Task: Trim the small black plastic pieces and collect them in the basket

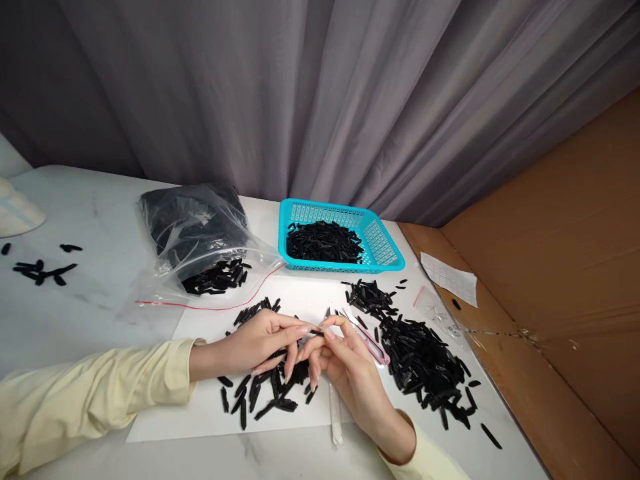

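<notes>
The left hand (265, 343) and right hand (349, 360) meet over the near middle of the worktop (100, 333), pinching a small black strip (317, 333) between their fingertips. Loose black pieces (243, 412) lie below on a white sheet (185, 420). Farther off stands a blue basket (345, 268) of similar pieces, a clear bag (195, 223) to its left; a black pile (425, 367) lies right, beside a pink-handled tool (379, 353)
</notes>
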Available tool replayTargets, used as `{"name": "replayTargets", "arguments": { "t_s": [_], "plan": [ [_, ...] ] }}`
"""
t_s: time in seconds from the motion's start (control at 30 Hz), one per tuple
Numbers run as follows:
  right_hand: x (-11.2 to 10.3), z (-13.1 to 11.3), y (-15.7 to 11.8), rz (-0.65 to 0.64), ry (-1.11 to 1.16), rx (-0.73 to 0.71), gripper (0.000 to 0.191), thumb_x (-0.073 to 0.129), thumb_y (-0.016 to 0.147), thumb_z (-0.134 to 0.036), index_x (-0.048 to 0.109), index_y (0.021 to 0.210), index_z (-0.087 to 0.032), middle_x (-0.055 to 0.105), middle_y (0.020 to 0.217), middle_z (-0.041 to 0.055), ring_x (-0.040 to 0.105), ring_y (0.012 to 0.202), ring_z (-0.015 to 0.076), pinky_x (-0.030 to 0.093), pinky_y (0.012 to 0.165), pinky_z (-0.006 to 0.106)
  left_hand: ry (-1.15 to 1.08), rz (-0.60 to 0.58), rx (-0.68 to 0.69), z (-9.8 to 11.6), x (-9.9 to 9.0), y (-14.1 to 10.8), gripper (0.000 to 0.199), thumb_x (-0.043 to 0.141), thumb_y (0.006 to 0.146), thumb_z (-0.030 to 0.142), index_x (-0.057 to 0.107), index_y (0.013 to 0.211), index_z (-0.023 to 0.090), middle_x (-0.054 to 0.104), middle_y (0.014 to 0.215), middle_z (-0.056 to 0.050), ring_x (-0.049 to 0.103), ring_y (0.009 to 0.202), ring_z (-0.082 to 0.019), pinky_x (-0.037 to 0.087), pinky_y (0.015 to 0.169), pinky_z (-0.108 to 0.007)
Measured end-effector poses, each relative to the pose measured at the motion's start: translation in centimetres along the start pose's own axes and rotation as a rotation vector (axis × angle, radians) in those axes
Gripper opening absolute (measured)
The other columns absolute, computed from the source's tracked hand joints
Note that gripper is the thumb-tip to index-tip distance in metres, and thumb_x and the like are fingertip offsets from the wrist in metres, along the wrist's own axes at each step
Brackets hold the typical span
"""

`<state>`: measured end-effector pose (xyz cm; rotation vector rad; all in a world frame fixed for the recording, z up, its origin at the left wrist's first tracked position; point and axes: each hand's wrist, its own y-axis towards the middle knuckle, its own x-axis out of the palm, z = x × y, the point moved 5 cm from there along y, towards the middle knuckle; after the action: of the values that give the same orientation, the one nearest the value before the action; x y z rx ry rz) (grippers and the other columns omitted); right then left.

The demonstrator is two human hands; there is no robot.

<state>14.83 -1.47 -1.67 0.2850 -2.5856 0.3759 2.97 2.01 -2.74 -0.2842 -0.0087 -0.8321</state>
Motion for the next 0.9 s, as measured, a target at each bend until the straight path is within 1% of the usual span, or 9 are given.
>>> {"name": "replayTargets", "arguments": {
  "t_s": [0.27, 0.43, 0.53, 0.67, 0.8, 0.9],
  "plan": [
    [-0.14, 0.02, -0.02, 0.000, -0.025, -0.013, 0.022, 0.056, 0.086, -0.039, 0.041, 0.089, -0.024, 0.066, 0.071, -0.0017, 0.053, 0.049, 0.0114, 0.044, 0.051, 0.025, 0.007, -0.011, 0.023, 0.22, 0.01, -0.06, 0.041, 0.043, 0.092, 0.043, 0.067, 0.099, 0.010, 0.060, 0.052, 0.000, 0.032, 0.027, -0.002, 0.019, 0.028, -0.014],
    [-0.07, -0.06, -0.21, -0.010, -0.023, -0.024, 0.021, 0.056, 0.086, -0.038, 0.040, 0.091, -0.024, 0.064, 0.072, -0.0015, 0.052, 0.049, 0.0117, 0.043, 0.050, 0.026, -0.011, -0.024, 0.027, 0.42, 0.16, -0.10, 0.042, 0.043, 0.092, 0.043, 0.066, 0.104, 0.010, 0.057, 0.050, 0.002, 0.031, 0.027, -0.002, 0.018, 0.028, -0.014],
    [-0.05, -0.18, -0.29, 0.000, -0.040, -0.042, 0.022, 0.057, 0.086, -0.038, 0.040, 0.093, -0.025, 0.061, 0.065, -0.0036, 0.051, 0.050, 0.0126, 0.041, 0.050, 0.026, -0.018, -0.028, 0.009, 0.39, 0.18, -0.15, 0.045, 0.044, 0.091, 0.044, 0.063, 0.113, 0.010, 0.056, 0.049, 0.002, 0.031, 0.028, -0.002, 0.019, 0.028, -0.014],
    [-0.05, -0.14, -0.33, -0.030, -0.062, -0.068, 0.021, 0.055, 0.087, -0.038, 0.039, 0.093, -0.025, 0.057, 0.058, -0.0054, 0.049, 0.051, 0.0123, 0.040, 0.053, 0.025, -0.024, -0.036, 0.005, 0.30, 0.14, -0.23, 0.050, 0.046, 0.090, 0.046, 0.058, 0.123, 0.011, 0.055, 0.048, 0.003, 0.031, 0.028, -0.003, 0.020, 0.028, -0.014],
    [-0.07, 0.05, -0.30, -0.054, -0.044, -0.065, 0.022, 0.056, 0.087, -0.038, 0.039, 0.092, -0.025, 0.054, 0.055, -0.0062, 0.047, 0.052, 0.0124, 0.039, 0.055, 0.025, -0.023, -0.032, 0.013, 0.26, 0.17, -0.35, 0.050, 0.046, 0.090, 0.045, 0.056, 0.126, 0.011, 0.054, 0.047, 0.003, 0.031, 0.028, -0.003, 0.021, 0.029, -0.014],
    [-0.06, 0.08, -0.27, -0.047, -0.031, -0.039, 0.024, 0.058, 0.085, -0.039, 0.040, 0.091, -0.024, 0.053, 0.055, -0.0062, 0.043, 0.047, 0.0112, 0.038, 0.053, 0.025, 0.001, -0.007, 0.047, 0.51, 0.28, -0.46, 0.049, 0.046, 0.090, 0.044, 0.057, 0.125, 0.011, 0.053, 0.044, 0.003, 0.031, 0.029, -0.004, 0.022, 0.030, -0.015]
  ]
}}
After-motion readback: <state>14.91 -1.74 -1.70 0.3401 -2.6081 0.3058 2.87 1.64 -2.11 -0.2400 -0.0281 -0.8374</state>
